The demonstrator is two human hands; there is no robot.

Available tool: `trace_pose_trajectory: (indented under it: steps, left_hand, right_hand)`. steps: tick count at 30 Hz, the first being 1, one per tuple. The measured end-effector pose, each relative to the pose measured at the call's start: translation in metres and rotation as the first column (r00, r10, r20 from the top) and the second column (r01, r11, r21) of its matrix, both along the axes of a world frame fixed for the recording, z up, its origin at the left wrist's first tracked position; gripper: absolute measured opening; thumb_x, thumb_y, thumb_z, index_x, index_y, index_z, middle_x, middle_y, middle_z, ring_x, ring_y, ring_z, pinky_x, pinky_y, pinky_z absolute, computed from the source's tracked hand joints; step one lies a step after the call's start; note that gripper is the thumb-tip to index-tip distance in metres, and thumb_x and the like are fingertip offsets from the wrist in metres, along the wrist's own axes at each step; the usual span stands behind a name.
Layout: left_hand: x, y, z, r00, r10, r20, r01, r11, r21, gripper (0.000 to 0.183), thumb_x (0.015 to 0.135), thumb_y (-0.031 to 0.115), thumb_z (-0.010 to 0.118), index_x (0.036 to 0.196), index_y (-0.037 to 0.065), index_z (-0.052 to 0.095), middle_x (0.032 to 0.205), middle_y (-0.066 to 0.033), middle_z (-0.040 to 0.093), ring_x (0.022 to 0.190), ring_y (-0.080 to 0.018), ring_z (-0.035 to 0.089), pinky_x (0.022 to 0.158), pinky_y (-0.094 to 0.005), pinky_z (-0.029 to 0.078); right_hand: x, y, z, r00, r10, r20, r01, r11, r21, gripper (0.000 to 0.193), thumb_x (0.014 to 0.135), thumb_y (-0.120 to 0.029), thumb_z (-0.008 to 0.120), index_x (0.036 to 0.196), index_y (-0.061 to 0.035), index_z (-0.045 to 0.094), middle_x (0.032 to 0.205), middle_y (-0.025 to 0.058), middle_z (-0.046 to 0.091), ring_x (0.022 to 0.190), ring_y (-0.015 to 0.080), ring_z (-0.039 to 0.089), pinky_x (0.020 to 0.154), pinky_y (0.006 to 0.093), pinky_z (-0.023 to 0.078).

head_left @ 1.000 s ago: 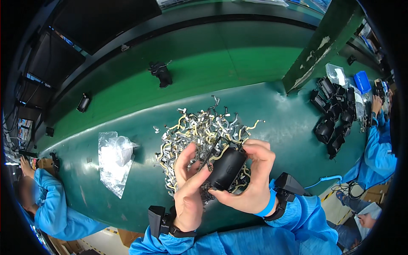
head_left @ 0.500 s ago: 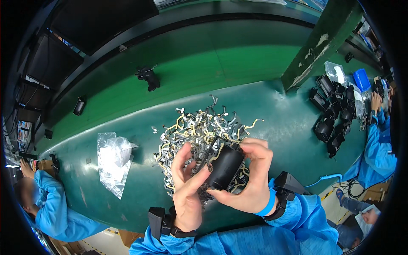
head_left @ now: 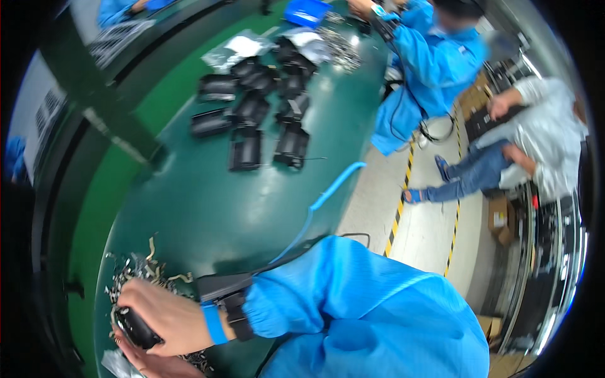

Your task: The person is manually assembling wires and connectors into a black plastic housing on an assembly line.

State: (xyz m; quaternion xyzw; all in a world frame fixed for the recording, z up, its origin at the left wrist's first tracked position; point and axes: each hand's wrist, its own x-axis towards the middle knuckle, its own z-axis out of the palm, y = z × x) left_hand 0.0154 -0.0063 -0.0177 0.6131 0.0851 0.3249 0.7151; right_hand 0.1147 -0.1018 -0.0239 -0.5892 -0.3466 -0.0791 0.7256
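Note:
At the lower left, my right hand (head_left: 167,315) is closed round a glossy black rounded plastic housing (head_left: 137,329). My left hand (head_left: 154,364) lies just below it, against the housing's lower side; most of its fingers are hidden or cut off by the picture's edge. Under and around both hands spreads a heap of small cables with connectors (head_left: 148,268), some yellowish, others grey and black. A clear plastic bag (head_left: 116,364) shows in part beside my left hand.
Several black plastic housings (head_left: 246,151) lie on the green table (head_left: 302,195), with clear bags (head_left: 236,50) and a blue bin (head_left: 307,11) beyond. A co-worker in blue (head_left: 428,57) works at the far edge. A person in jeans (head_left: 472,176) is right. A green post (head_left: 107,113) stands left.
The view has swung to the right, so my hands and the cable heap now appear at the lower left. My right hand still holds the black housing; my left hand is now mostly hidden.

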Motion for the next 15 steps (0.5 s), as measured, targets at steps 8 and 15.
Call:
trace_pose_trajectory:
  steps: [8, 15]
  left_hand:
    - [0.025, -0.047, 0.042, 0.937, 0.329, -0.115, -0.295, 0.925, 0.239, 0.045, 0.098, 0.030, 0.041, 0.123, -0.004, 0.057, 0.129, -0.0185, 0.056, 0.122, -0.0291, 0.051, 0.107, -0.0428, 0.034]
    - [0.021, -0.077, 0.073, 0.987, 0.119, -0.106, -0.115, 0.992, 0.042, 0.027, 0.095, 0.024, 0.047, 0.097, 0.001, 0.062, 0.096, -0.0109, 0.063, 0.090, -0.0239, 0.060, 0.084, -0.0385, 0.044]
  right_hand:
    - [-0.021, 0.012, -0.001, 0.983, -0.180, 0.020, 0.180, 0.984, 0.017, 0.067, 0.055, -0.004, 0.072, 0.113, -0.0006, 0.039, 0.111, 0.0157, 0.041, 0.099, 0.0364, 0.048, 0.081, 0.0417, 0.042]
    - [-0.039, 0.014, 0.027, 0.825, -0.547, 0.142, 0.538, 0.837, 0.096, 0.029, 0.079, -0.032, 0.062, 0.096, -0.0102, 0.052, 0.091, 0.0075, 0.047, 0.074, 0.0249, 0.049, 0.061, 0.0397, 0.038]
